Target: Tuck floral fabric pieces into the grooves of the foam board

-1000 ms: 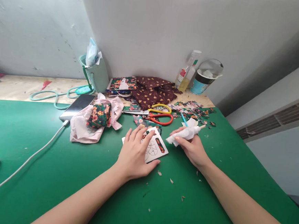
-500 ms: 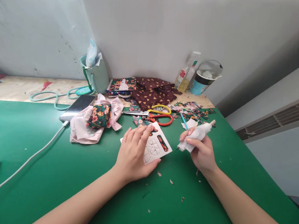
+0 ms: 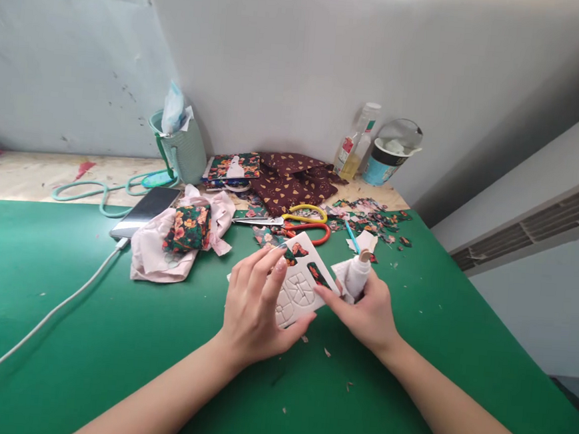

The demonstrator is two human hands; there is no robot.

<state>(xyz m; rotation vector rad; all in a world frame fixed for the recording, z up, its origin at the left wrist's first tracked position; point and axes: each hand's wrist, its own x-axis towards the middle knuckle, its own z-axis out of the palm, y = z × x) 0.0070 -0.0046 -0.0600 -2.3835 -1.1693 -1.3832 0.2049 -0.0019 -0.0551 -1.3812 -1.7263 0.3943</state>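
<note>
Holding card (image 3: 300, 286) | scissors (image 3: 294, 223), fabric scraps (image 3: 370, 216) just behind hands

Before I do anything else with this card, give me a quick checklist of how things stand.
1. White card gripped by left hand: ok, thumb under, fingers on top.
2. Tissue-wrapped glue tube in right hand: ok, roughly upright, nozzle up.
3. Right hand's fingertip at the card's edge: ok.
4. Nozzle open or capped: cannot tell.
5. Scissors away from both hands: ok, lying behind the card.
6. Green mat free of scraps: not ok, bits near the wrists.
</note>
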